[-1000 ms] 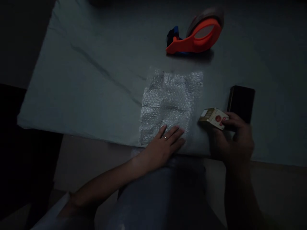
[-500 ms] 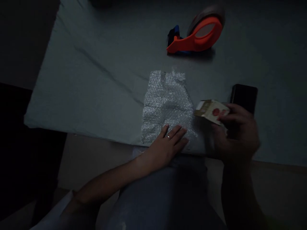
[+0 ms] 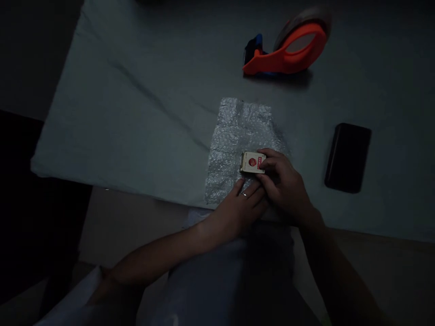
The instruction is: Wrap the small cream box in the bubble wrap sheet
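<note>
A sheet of bubble wrap (image 3: 238, 131) lies flat on the pale table (image 3: 136, 113), near its front edge. My left hand (image 3: 243, 203) rests flat on the sheet's near edge, fingers stretched out, a ring on one finger. My right hand (image 3: 283, 185) grips a small cream box with a red mark (image 3: 252, 162) and holds it down on the bubble wrap, just beyond my left fingertips. The scene is dim.
An orange and blue tape dispenser (image 3: 287, 47) with a roll of tape lies at the back of the table. A black rectangular object (image 3: 347, 157) lies to the right of the sheet. The table edge runs just under my hands.
My right hand has carried the small box leftward from beside the black object onto the bubble wrap. My left hand has stayed flat on the sheet's near edge.
</note>
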Tool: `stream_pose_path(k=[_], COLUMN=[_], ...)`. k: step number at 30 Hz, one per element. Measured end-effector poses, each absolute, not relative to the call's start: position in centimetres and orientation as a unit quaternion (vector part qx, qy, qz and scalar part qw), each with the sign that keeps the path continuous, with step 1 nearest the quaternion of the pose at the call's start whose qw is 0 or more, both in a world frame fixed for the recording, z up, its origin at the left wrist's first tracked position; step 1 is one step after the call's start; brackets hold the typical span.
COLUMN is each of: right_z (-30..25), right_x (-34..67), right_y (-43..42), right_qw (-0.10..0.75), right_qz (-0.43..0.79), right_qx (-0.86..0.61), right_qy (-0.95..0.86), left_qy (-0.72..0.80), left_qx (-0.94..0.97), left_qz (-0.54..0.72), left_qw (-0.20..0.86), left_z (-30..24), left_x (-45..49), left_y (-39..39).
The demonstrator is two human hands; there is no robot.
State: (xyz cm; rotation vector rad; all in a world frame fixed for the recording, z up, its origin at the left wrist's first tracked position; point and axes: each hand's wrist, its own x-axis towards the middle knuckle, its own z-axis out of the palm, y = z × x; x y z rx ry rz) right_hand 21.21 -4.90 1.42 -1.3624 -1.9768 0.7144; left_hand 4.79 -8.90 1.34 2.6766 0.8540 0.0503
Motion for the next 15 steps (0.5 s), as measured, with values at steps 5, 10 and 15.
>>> stream_pose_path(k=[5, 10, 15], right_z=[1.1, 2.3, 4.8], right_x=[21.2, 22.6, 24.2], right_y=[-4.8, -5.7, -6.8], right_qw=[0.309, 0.326, 0.246], right_qz=[0.278, 0.277, 0.272], right_qx=[-0.517, -0.533, -0.482], right_qy=[-0.748, -0.73, -0.796], left_qy=[0.308, 0.386, 0.45], left_qx=[0.934, 0.893, 0.864], left_qz=[0.034, 0.085, 0.135], left_qw=[0.178, 0.215, 0.18], left_z=[1.7, 3.1, 4.8], left_x=[4.8, 3.7, 2.1], left_y=[-8.7, -8.2, -6.9])
